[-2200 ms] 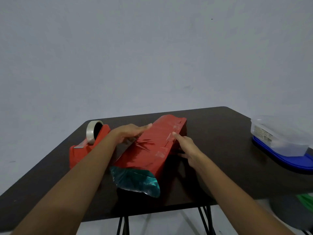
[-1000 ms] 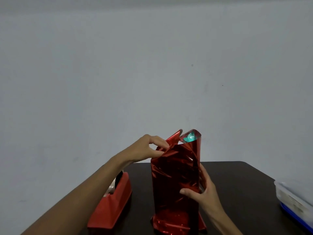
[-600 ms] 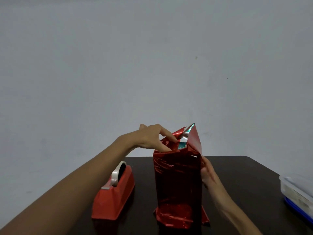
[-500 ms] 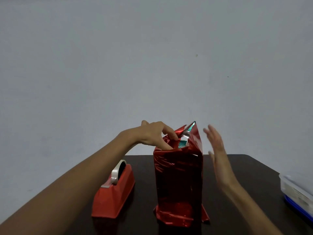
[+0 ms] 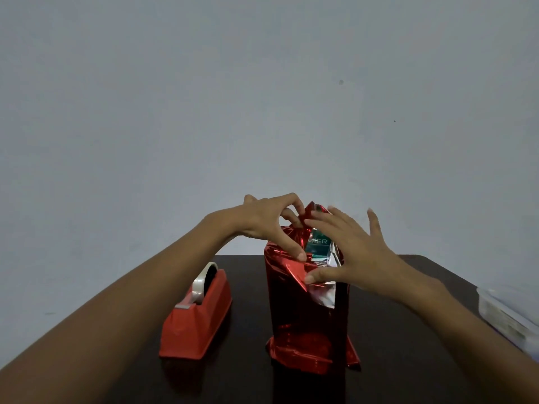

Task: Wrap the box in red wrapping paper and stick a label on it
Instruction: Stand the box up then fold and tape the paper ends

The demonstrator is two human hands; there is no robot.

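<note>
While the box (image 5: 318, 246) stands upright on its end near the middle of the dark desk (image 5: 408, 330), the head view shows red wrapping paper (image 5: 303, 313) sheathing its sides, crumpled into folds at its foot and open at the top, where the teal end of the box with pale lettering shows. The left hand (image 5: 268, 220) reaches over that top from the left: its curled fingers pinch a raised flap of the paper, and its thumb presses a fold down against the front edge. The right hand (image 5: 350, 252) comes in from the right with fingers spread wide and slightly blurred, gripping nothing; its thumb touches a flap whose silver underside is turned outward. Just beside the box on the left sits a red tape dispenser (image 5: 198, 322) carrying a roll of clear tape (image 5: 204, 282). A clear plastic container (image 5: 507, 313) lies at the desk's right edge, cut off by the frame. A plain grey wall (image 5: 262, 97) fills the background.
</note>
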